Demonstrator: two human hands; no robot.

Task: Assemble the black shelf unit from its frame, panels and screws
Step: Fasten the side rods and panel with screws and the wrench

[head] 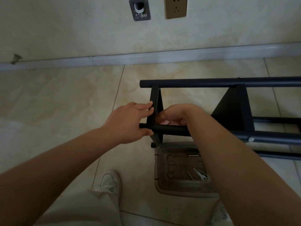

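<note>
A: While the black shelf unit (pixel 228 101) lies on its side on the tiled floor (pixel 65 98), near the skirting, what are the hands doing?

B: The left hand (pixel 128 121) grips its end panel (pixel 154 110), fingers curled over the edge, thumb under the near tube (pixel 171 130). The right hand (pixel 175 115) reaches inside the frame just behind that tube; its fingers look curled, but on what I cannot tell.

A: And the screws (pixel 201 174)?

B: In a clear tray (pixel 162 170) on the floor, just below the frame.
</note>
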